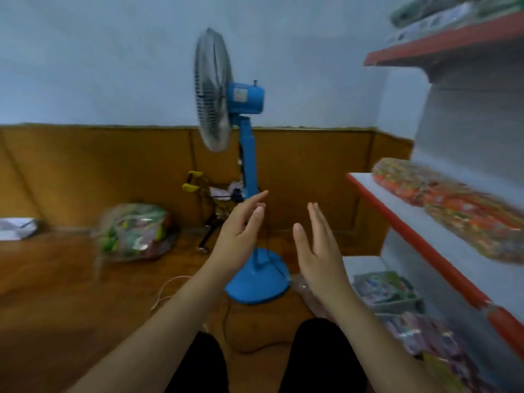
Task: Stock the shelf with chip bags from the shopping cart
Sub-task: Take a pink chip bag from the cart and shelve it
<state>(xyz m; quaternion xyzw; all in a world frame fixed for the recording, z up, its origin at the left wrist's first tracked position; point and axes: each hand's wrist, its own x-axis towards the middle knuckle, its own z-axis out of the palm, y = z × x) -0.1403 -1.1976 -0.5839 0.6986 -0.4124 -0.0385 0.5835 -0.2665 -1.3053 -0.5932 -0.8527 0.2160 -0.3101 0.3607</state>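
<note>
Chip bags [442,191] in orange and red wrapping lie flat on the middle board of the shelf [408,222] at the right, one overlapping the next toward the near end. More packets [382,287] sit on the lowest level beneath them, and blurred packs show on the top board. Both of the person's hands are raised in front of the body, holding nothing. The left hand [238,231] has its fingers straight and stretched forward, palm turned inward. The right hand [317,242] mirrors it, fingers straight and together, palm facing the left one, with a gap between the two. Behind the hands stands a blue pedestal fan [243,109] on a round base, its cord trailing over the wooden floor [56,293]. Farther back, a small cart with yellow handles [192,180] is partly hidden by the fan's post. A clear plastic bag of colourful packets [136,231] lies on the floor to the left.
</note>
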